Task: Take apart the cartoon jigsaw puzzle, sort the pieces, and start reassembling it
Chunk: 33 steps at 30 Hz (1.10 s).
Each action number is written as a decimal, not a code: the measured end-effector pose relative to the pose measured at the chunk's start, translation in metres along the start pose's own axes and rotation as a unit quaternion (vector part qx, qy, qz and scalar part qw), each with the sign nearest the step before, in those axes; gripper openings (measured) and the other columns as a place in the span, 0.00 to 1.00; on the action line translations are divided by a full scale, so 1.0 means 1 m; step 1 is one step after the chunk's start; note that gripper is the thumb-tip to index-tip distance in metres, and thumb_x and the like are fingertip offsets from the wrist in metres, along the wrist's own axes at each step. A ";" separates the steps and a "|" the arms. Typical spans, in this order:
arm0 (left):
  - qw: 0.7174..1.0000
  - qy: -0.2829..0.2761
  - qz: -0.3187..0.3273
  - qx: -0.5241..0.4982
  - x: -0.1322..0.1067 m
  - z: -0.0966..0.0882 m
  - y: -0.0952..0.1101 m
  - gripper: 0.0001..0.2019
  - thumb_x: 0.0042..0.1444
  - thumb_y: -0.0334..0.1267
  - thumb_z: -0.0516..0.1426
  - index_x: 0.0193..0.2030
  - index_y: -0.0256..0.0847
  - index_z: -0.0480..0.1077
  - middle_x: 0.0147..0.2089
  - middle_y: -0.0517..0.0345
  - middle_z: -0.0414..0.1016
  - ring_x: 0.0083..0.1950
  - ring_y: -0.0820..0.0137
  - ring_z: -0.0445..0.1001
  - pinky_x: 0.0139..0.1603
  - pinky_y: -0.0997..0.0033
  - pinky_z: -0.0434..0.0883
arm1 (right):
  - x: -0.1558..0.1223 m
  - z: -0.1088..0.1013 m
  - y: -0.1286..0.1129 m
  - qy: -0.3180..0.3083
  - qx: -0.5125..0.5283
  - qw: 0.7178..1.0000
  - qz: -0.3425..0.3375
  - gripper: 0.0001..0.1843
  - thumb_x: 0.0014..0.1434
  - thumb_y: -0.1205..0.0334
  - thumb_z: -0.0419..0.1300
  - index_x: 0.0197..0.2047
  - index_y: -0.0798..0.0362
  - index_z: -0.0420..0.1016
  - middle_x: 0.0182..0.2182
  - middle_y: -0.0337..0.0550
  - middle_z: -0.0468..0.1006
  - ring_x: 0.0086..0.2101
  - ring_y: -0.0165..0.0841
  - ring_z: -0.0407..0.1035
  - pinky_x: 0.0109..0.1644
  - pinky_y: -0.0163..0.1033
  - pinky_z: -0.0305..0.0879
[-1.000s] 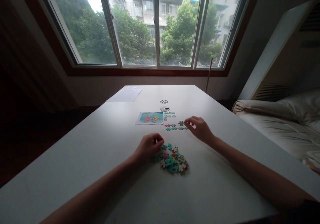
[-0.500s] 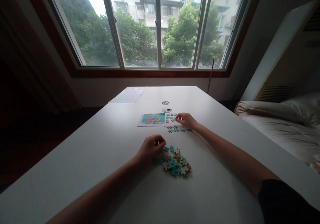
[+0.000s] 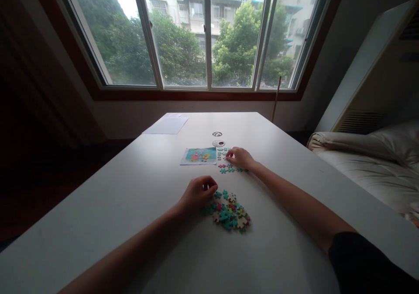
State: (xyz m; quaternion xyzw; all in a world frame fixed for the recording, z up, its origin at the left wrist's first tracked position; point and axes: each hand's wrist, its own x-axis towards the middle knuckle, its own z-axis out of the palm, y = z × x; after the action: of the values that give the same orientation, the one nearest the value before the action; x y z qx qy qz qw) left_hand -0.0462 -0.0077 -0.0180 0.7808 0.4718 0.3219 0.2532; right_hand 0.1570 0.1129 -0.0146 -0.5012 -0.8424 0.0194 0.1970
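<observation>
A heap of jigsaw puzzle pieces [image 3: 229, 213], mostly teal with some pink, yellow and plain beige ones, lies loose on the white table. At its upper left edge rests my left hand [image 3: 199, 192], thumb and fingers curled together; whatever they hold, if anything, is hidden. Farther off, my right hand [image 3: 240, 157] reaches over small rows of puzzle pieces [image 3: 225, 170]. Its thumb and forefinger pinch down at a puzzle piece among them, largely covered by the fingertips. Left of these rows lies a picture sheet [image 3: 200, 156] with pink and yellow cartoon figures on teal.
Two round black-and-white designs [image 3: 218, 143] show on the white table [image 3: 131, 198] beyond the picture sheet. White paper [image 3: 166, 126] lies at the far left corner. A couch [image 3: 360, 158] stands on the right, and a window [image 3: 209, 36] faces me beyond the table.
My right hand has shifted slightly left over the rows of puzzle pieces, covering more of them. My left hand and the heap look unchanged.
</observation>
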 end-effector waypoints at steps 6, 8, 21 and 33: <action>1.000 0.004 -0.002 -0.002 0.001 0.001 -0.001 0.08 0.48 0.36 0.52 0.27 0.36 0.70 0.23 0.61 0.69 0.23 0.76 0.61 0.25 0.78 0.59 | 0.005 0.002 -0.003 -0.003 -0.006 1.000 -0.002 0.09 0.53 0.58 0.55 0.34 0.50 0.74 0.32 0.40 0.73 0.31 0.29 0.66 0.35 0.33 0.57; 1.000 0.003 -0.006 -0.001 0.001 0.001 -0.001 0.08 0.48 0.36 0.52 0.27 0.36 0.70 0.23 0.61 0.69 0.23 0.76 0.61 0.25 0.78 0.59 | 0.005 0.002 -0.004 -0.001 -0.005 1.000 -0.004 0.09 0.53 0.58 0.55 0.34 0.50 0.74 0.31 0.41 0.73 0.31 0.29 0.66 0.35 0.33 0.57; 1.000 0.008 -0.004 -0.005 0.002 0.002 -0.003 0.08 0.49 0.37 0.52 0.28 0.36 0.70 0.24 0.61 0.69 0.25 0.75 0.63 0.26 0.77 0.60 | -0.069 -0.038 -0.033 -0.082 0.121 0.977 -0.154 0.08 0.54 0.63 0.55 0.36 0.52 0.75 0.29 0.41 0.72 0.26 0.25 0.64 0.31 0.30 0.58; 1.000 0.003 0.008 -0.003 0.002 0.004 0.004 0.09 0.49 0.37 0.52 0.27 0.36 0.70 0.23 0.61 0.67 0.24 0.75 0.62 0.25 0.77 0.59 | -0.109 -0.045 -0.041 -0.129 0.191 0.952 -0.200 0.14 0.51 0.55 0.59 0.41 0.50 0.74 0.30 0.40 0.70 0.25 0.24 0.62 0.33 0.31 0.60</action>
State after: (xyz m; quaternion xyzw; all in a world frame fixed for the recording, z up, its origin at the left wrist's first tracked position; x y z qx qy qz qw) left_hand -0.0399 -0.0080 -0.0170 0.7828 0.4656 0.3277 0.2513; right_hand 0.1842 -0.0078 0.0021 -0.2688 -0.9240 0.2049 0.1787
